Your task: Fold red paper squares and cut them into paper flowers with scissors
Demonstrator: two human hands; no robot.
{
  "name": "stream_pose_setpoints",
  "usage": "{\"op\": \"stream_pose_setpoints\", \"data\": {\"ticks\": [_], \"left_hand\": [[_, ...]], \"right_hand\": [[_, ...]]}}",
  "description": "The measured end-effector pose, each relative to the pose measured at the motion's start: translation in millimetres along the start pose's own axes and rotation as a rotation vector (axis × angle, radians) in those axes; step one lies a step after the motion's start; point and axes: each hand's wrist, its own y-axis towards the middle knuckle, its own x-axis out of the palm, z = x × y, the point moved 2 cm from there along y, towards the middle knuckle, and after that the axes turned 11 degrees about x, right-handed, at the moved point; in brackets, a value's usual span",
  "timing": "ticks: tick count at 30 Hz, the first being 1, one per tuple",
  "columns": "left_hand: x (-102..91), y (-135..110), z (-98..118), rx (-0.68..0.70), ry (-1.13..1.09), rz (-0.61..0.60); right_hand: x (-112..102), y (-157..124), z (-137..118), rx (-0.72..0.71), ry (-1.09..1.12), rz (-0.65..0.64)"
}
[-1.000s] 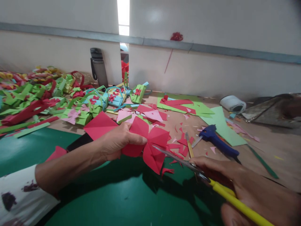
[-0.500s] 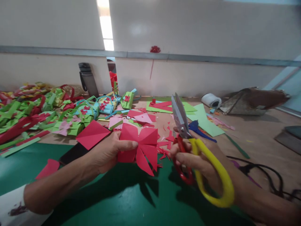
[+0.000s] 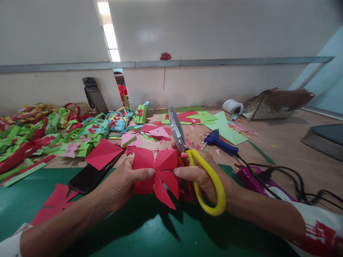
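My left hand (image 3: 122, 184) pinches a red paper piece (image 3: 166, 157) by its left side, thumb on top. The paper is partly cut into petal shapes, with pointed petals hanging at its lower right. My right hand (image 3: 207, 175) grips scissors (image 3: 182, 145) with one yellow and one red handle loop, their blades pointing up and away from the paper. The right thumb also presses on the paper's right edge. Beside my left forearm, a red paper square (image 3: 104, 154) lies partly over a black phone (image 3: 85, 180), and a cut red paper shape (image 3: 57, 198) rests nearer me.
Folded paper baskets (image 3: 80, 146) and strips pile up at the left. A dark bottle (image 3: 95, 94) leans by the wall. Green sheets (image 3: 226, 128), a blue glue gun (image 3: 221, 142), a purple corded tool (image 3: 249, 178), a white roll (image 3: 232, 106) and a handbag (image 3: 276, 103) lie at the right.
My right hand has moved left with the scissors, and its thumb now touches the red paper. The view has shifted, showing more of the glue gun and purple tool.
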Motion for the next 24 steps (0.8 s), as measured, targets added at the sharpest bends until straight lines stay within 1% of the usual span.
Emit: {"op": "stream_pose_setpoints", "data": {"ticks": [3, 8, 10, 14, 19, 24], "left_hand": [[0.7, -0.3, -2.6, 0.02, -0.005, -0.024], [-1.5, -0.5, -7.1, 0.016, 0.051, -0.06], [-1.6, -0.1, -8.8, 0.03, 0.036, -0.085], [-1.9, 1.8, -12.6, 0.048, -0.025, -0.1], [-3.5, 4.1, -15.6, 0.12, -0.065, -0.108], [-3.7, 3.2, -17.3, 0.119, -0.05, -0.104]], "right_hand": [[0.2, -4.7, -3.4, -0.04, -0.066, 0.003], [-1.6, -8.8, -8.1, -0.134, -0.249, 0.046], [-0.4, -8.8, -9.8, -0.157, -0.271, 0.057], [3.5, -8.1, -12.6, -0.145, -0.289, 0.063], [4.3, -7.3, -14.2, -0.146, -0.327, 0.093], [4.7, -8.1, -13.1, -0.151, -0.344, 0.12]]}}
